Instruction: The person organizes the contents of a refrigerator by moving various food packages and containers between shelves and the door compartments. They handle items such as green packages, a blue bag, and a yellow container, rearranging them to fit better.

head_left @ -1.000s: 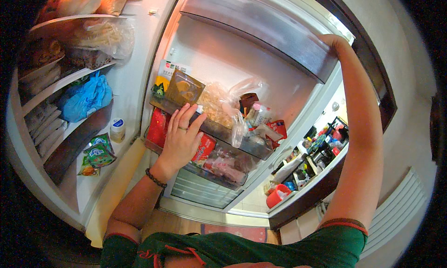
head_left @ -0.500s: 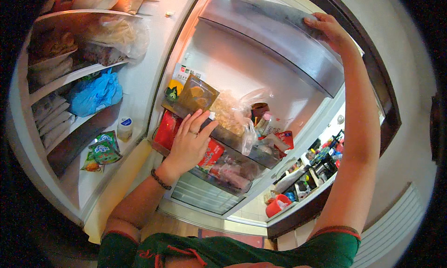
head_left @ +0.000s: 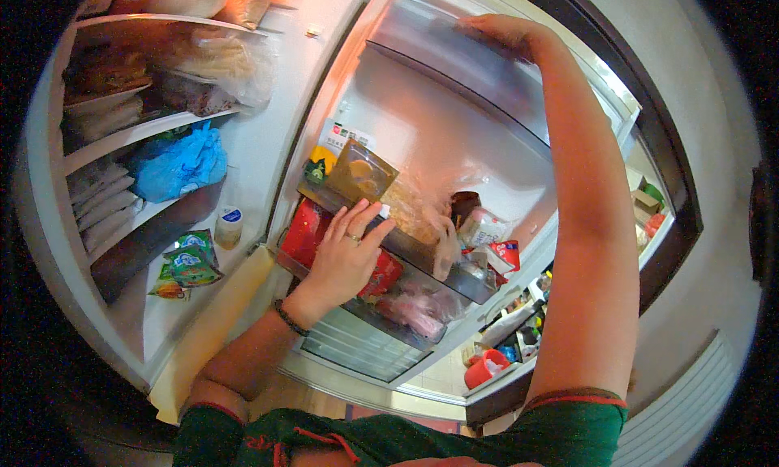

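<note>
One view is all we have, the head camera looking down into an open fridge door, and we read it like a clock face. Near the centre our left hand (head_left: 345, 256) lies spread and flat, fingers loose, with its fingertips touching the lower edge of a brown packet (head_left: 363, 172) that stands tilted in the door bin (head_left: 454, 272); it presses rather than clasps, so nothing is actually enclosed in the palm. A red packet (head_left: 304, 228) sits just beside the hand at nine o'clock from it, and a clear bag (head_left: 418, 215) of pale food lies at three o'clock from the fingers. Up at one o'clock in the frame our right hand (head_left: 507, 30) rests on the upper door shelf (head_left: 454, 57), fingers curled over its top edge; how tightly it grips we cannot tell. Off at nine o'clock, inside the fridge, a blue plastic bag (head_left: 174, 163) sits on a white shelf (head_left: 146, 130), and at seven o'clock from it a green snack packet (head_left: 188, 256) lies near a small white bottle (head_left: 230, 226).
</note>
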`<state>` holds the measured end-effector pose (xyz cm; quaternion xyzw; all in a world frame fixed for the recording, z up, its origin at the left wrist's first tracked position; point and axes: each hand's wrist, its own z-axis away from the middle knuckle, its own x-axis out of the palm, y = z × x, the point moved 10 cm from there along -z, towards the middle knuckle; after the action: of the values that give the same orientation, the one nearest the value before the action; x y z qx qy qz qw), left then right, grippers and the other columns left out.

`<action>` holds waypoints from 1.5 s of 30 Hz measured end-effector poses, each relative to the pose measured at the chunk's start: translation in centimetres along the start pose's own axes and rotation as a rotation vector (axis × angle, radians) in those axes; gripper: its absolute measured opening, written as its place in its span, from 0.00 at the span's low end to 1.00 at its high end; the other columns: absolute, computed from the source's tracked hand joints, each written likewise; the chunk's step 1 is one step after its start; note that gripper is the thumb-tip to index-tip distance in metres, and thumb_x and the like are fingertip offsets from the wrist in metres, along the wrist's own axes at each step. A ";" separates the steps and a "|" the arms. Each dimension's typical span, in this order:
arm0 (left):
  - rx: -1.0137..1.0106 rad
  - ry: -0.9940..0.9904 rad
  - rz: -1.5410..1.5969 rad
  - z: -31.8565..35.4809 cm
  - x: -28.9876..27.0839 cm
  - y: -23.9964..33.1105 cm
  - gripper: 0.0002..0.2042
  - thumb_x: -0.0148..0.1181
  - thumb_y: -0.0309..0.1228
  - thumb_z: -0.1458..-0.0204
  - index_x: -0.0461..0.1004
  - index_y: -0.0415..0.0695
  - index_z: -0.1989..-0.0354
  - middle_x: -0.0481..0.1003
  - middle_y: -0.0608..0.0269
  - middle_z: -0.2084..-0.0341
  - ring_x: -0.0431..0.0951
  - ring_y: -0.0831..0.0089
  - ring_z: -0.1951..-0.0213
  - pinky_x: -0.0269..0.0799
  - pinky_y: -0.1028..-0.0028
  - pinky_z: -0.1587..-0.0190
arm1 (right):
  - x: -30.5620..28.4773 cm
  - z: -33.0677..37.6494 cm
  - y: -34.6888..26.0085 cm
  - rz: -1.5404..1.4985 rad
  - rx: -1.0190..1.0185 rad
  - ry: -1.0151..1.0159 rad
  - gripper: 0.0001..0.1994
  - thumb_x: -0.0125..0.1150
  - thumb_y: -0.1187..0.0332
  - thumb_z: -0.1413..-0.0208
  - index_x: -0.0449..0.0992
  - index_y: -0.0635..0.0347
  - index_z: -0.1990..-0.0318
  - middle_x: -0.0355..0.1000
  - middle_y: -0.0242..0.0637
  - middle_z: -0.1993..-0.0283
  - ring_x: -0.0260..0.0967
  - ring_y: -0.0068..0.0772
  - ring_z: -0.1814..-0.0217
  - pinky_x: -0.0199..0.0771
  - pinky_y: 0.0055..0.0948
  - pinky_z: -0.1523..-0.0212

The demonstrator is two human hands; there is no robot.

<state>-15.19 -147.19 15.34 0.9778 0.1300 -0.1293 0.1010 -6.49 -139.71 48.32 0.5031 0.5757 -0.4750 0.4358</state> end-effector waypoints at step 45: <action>0.030 -0.041 -0.002 -0.1 -0.2 -0.3 0.21 0.56 0.25 0.54 0.68 0.48 0.48 0.62 0.53 0.45 0.60 0.54 0.40 0.55 0.53 0.39 | -5.4 2.4 4.2 0.162 0.182 0.163 0.33 0.55 0.36 0.53 0.68 0.46 0.45 0.67 0.32 0.51 0.64 0.27 0.58 0.67 0.38 0.65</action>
<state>-15.41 -146.88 15.46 0.9763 0.1268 -0.1513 0.0888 -1.69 -142.81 52.72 0.6224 0.5211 -0.4460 0.3770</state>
